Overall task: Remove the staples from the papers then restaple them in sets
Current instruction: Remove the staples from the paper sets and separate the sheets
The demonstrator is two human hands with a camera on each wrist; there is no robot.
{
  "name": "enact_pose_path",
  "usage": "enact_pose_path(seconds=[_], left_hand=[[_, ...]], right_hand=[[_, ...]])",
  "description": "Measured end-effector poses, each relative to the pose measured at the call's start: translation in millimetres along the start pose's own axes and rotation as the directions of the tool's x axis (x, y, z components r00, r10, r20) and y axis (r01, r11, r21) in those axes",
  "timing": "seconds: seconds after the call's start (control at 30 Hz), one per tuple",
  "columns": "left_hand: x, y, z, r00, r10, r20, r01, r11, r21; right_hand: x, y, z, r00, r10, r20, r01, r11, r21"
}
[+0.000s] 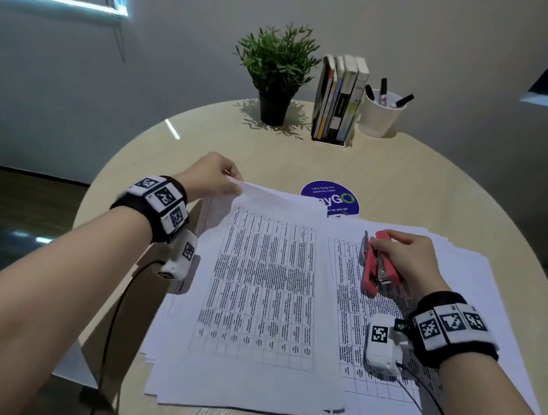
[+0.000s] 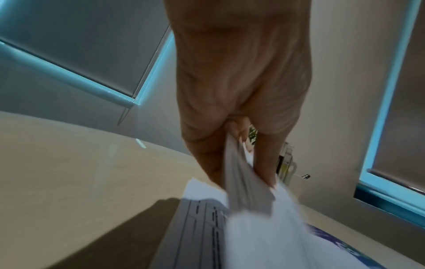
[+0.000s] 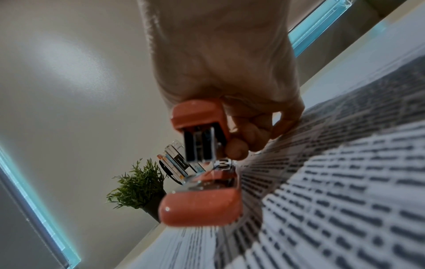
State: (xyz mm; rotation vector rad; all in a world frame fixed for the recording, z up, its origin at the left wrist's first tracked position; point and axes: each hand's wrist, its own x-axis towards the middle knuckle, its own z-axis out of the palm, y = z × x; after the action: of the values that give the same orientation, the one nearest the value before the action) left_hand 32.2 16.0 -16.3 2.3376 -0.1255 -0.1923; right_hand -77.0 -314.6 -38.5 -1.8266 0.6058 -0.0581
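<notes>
Printed table sheets lie in two spread stacks on a round wooden table (image 1: 407,175). My left hand (image 1: 216,176) pinches the far left corner of the left paper stack (image 1: 264,275) and holds that corner lifted; the left wrist view shows the fingers (image 2: 264,163) clamped on several sheets (image 2: 243,187). My right hand (image 1: 408,255) grips a pink stapler (image 1: 379,265) above the right paper stack (image 1: 417,380). In the right wrist view the stapler (image 3: 202,205) hangs open, its base swung down over the printed page (image 3: 345,182).
At the table's far edge stand a potted plant (image 1: 277,69), a row of books (image 1: 339,98) in a holder and a white cup (image 1: 380,113) of markers. A round blue sticker (image 1: 331,197) lies partly under the papers. Cables run from both wrist cameras.
</notes>
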Motion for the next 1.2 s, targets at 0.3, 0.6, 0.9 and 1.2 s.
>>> enact_pose_path(seconds=[0.3,0.6,0.9,1.2], left_hand=[[-39,-9,12,0.994,-0.013,0.106,-0.015,0.967,0.256],[-99,-27,22,0.926,-0.007,0.377,-0.277,0.665,0.694],[-112,-30,31,0.925,-0.044,0.378,-0.247,0.686,0.684],[-111,-24,29,0.908,-0.083,0.411,-0.257,0.664,0.702]], right_hand=[[-10,-16,4,1.000,-0.021,0.003,0.021,0.999,-0.041],[-44,-64,102,0.903,-0.257,0.345,0.347,0.909,-0.231],[-55,-62,177,0.801,-0.295,0.520,0.594,0.496,-0.634],[-48,-54,198,0.792,-0.337,0.508,0.610,0.431,-0.665]])
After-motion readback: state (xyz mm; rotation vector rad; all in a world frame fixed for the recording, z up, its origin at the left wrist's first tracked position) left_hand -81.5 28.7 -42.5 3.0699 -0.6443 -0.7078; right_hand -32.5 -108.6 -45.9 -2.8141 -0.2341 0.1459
